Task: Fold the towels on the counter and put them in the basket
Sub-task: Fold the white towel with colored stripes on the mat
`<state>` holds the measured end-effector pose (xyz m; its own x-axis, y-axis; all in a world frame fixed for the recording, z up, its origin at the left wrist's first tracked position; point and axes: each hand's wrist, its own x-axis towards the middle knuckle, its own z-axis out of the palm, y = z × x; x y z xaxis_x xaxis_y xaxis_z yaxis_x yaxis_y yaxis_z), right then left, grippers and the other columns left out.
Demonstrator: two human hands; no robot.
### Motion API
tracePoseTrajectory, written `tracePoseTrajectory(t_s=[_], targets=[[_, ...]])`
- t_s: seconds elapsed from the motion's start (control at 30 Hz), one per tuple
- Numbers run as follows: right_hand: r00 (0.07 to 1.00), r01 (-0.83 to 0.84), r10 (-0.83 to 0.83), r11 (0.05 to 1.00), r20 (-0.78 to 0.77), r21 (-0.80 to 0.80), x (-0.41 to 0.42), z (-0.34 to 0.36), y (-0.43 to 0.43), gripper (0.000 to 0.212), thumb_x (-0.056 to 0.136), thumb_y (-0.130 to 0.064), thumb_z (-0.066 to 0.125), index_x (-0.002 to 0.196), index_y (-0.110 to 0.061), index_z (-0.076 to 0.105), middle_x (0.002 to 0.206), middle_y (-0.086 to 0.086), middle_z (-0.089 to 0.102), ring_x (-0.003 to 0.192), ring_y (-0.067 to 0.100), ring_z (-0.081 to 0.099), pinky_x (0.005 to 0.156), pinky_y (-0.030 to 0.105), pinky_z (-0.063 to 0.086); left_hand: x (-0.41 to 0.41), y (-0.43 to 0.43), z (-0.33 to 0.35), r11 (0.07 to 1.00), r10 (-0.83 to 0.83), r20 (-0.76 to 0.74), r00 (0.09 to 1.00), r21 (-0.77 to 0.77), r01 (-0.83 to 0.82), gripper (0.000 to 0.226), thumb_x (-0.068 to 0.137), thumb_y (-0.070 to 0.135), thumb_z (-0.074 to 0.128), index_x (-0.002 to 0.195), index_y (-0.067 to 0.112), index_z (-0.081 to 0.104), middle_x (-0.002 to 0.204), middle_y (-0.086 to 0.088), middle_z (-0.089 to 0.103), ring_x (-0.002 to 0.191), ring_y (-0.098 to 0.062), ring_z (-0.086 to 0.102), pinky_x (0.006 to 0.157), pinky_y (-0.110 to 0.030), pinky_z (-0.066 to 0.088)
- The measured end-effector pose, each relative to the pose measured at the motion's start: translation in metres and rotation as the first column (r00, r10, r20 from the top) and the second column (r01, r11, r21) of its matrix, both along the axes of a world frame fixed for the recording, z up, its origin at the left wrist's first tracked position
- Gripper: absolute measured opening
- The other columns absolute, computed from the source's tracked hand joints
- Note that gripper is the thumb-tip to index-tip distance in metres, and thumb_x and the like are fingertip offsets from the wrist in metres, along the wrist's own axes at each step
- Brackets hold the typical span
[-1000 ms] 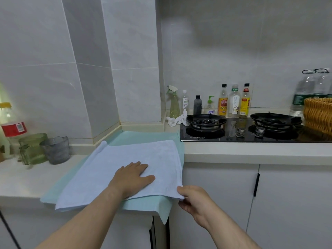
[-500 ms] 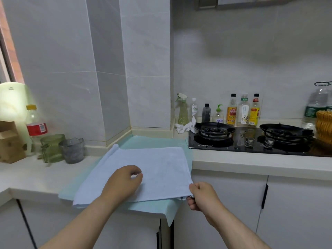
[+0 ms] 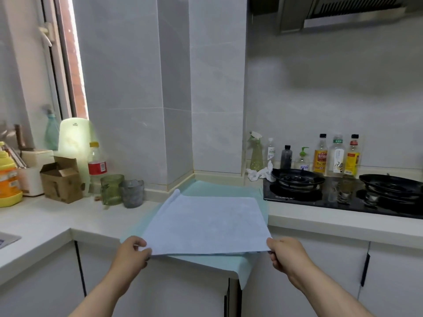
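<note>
A pale blue towel (image 3: 206, 223) lies flat on the counter corner, on top of a light green towel (image 3: 219, 263) whose edge hangs over the counter front. My left hand (image 3: 131, 253) pinches the blue towel's near left corner. My right hand (image 3: 286, 252) pinches its near right corner. Both corners sit slightly lifted at the counter edge. The basket is out of view.
A black gas stove (image 3: 343, 191) with two burners sits to the right, bottles (image 3: 336, 154) lined behind it. A crumpled white cloth (image 3: 258, 172) lies by the stove. Left of the towels stand a grey cup (image 3: 132, 193), a green glass (image 3: 112, 188), a cola bottle (image 3: 97, 165) and a cardboard box (image 3: 61, 179).
My left hand left the middle of the blue towel and came to its near left corner. My right hand kept the near right corner. The view tilted up, losing the basket.
</note>
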<state>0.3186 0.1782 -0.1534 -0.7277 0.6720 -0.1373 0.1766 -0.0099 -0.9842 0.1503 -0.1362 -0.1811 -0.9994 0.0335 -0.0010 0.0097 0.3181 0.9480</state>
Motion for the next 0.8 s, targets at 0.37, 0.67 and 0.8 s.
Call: tracePoseTrajectory(t_s=[0.37,0.67,0.8], targets=[[0.998,0.048,-0.046,0.998,-0.05,0.05,0.004,0.028,-0.001,0.028,0.098,-0.013,0.051,0.075,0.0,0.059,0.055,0.009,0.051,0.045,0.017,0.043,0.042,0.021,0.041,0.013,-0.001,0.045,0.97,0.021,-0.084,0.996,0.244,0.0,0.009,0.098,0.005,0.046,0.093,-0.001,0.05,0.068,-0.019,0.051,0.058,-0.027,0.051,0.06,-0.04,0.053],[0.999,-0.024,0.032,0.947,-0.02,0.32,0.023,0.032,0.002,0.012,0.095,-0.012,0.044,0.088,-0.008,0.053,0.062,0.01,0.047,0.046,0.016,0.029,0.039,0.019,0.021,0.039,-0.019,0.047,0.948,-0.05,0.063,0.997,0.318,0.028,0.018,0.093,-0.008,0.042,0.093,-0.003,0.059,0.063,-0.014,0.043,0.057,-0.024,0.044,0.056,-0.032,0.049],[0.988,-0.138,0.148,0.975,-0.044,0.172,0.039,0.023,0.001,0.021,0.098,-0.013,0.05,0.08,-0.003,0.056,0.061,0.007,0.045,0.047,0.014,0.029,0.046,0.022,0.024,0.052,-0.035,0.037,0.933,-0.101,0.124,0.987,0.356,0.051,0.02,0.087,-0.019,0.042,0.09,-0.008,0.058,0.064,-0.019,0.052,0.06,-0.028,0.053,0.059,-0.034,0.055]])
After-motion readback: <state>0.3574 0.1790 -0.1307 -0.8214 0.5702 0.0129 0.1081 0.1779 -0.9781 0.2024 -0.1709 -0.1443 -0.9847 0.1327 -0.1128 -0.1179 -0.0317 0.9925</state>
